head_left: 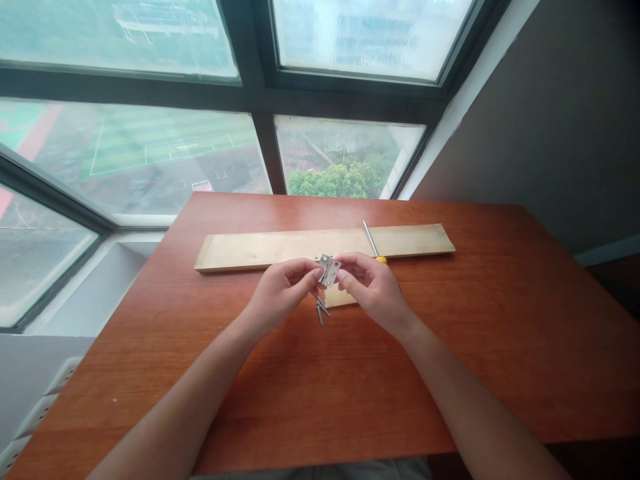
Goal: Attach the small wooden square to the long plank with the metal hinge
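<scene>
Between my two hands is a small silvery metal hinge with screw holes, partly unfolded. My left hand pinches its left leaf between thumb and fingers. On the other side, my right hand grips the right leaf the same way. Several screws lie on the table just below the hinge. A small piece of light wood shows beneath my right hand, partly covered by it. Behind my hands a screwdriver leans its metal shaft across a long wooden board; my right hand partly hides its yellow handle.
The reddish-brown table reaches back to the windows. A grey wall rises on the right. White power sockets sit low at the left, beyond the table's edge.
</scene>
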A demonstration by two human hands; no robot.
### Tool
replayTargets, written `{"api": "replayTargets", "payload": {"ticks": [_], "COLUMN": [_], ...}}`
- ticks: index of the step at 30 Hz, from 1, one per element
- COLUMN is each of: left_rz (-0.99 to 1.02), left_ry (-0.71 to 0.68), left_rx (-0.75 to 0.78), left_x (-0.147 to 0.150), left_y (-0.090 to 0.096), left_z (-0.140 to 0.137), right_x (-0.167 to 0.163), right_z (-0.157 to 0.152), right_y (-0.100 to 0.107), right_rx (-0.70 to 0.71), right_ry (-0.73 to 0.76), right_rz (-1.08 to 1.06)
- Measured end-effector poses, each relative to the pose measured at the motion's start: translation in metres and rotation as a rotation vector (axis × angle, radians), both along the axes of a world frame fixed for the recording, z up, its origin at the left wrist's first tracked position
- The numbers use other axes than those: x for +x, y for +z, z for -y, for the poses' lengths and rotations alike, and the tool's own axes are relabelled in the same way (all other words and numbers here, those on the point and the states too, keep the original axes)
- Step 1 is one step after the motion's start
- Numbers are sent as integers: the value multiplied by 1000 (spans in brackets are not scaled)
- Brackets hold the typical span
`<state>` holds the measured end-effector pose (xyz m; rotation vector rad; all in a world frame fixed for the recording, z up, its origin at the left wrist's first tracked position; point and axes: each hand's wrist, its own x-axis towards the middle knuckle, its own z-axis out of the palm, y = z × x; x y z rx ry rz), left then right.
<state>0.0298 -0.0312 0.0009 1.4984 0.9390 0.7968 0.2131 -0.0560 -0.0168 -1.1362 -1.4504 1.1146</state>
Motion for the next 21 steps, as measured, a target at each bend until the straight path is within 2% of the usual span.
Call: {"api": "replayTargets", "payload": {"ticks": [9,21], "left_rz": [13,63], "left_ry": [-20,32], "left_rx": [-47,-78], "left_x": [1,1], "left_y": [0,5], "left_z": [1,2], "right_x": [2,1], "right_z": [-2,-3], "right_y": [-1,-1], "right_rx": [-13,-26], "right_ry": [-36,-48], "right_rz": [26,-30]}}
